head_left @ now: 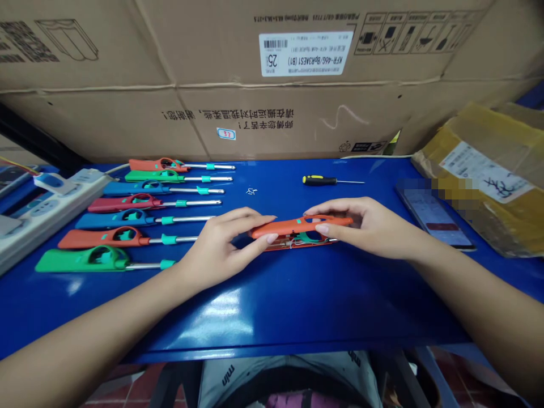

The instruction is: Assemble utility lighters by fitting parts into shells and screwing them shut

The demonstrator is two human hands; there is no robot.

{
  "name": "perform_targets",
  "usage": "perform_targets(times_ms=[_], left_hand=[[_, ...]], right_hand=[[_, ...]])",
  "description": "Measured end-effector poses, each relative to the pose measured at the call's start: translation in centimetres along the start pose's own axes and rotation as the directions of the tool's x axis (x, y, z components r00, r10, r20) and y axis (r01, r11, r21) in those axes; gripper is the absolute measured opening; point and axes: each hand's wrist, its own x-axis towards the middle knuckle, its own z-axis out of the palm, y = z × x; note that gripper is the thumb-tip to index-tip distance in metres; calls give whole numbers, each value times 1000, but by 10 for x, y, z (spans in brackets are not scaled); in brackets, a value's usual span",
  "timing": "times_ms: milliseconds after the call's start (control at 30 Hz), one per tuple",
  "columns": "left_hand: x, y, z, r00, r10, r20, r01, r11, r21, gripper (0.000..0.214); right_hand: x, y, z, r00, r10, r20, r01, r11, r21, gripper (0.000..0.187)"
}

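Between my two hands is an orange lighter casing [283, 228], its upper half lifted a little off the lower half. Through the gap a green part and thin inner pieces show. My left hand [227, 241] pinches the casing's left end between thumb and fingers. On the right end, my right hand [365, 229] grips the upper half, thumb in front and fingers behind. Part of a metal rod shows under the right thumb. Behind the casing lies a screwdriver [321, 181] with a black and yellow handle.
Several long-necked lighters [127, 205] in green, orange, blue and red lie in a row at left. A white power strip [55, 207] stands beyond them. Small white bits [251, 191] lie mid-table. A phone [433, 215] and a taped carton [488, 175] sit right; a large cardboard box [204, 68] walls the back.
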Motion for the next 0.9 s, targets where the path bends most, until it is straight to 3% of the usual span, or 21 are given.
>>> perform_targets(times_ms=[133,300,533,900], left_hand=[[0,-5,3,998,-9,66,12,999,-38,34],[-3,-9,3,987,94,133,-108,989,104,32],[-4,-6,-1,982,60,181,-99,971,215,27],[-8,-8,5,973,-50,226,4,980,197,30]], right_hand=[[-1,3,-2,991,-134,32,137,965,-225,36],[2,9,3,959,-275,68,278,868,-412,31],[7,20,9,940,-332,83,336,852,-401,28],[10,27,12,938,-333,101,344,848,-403,33]])
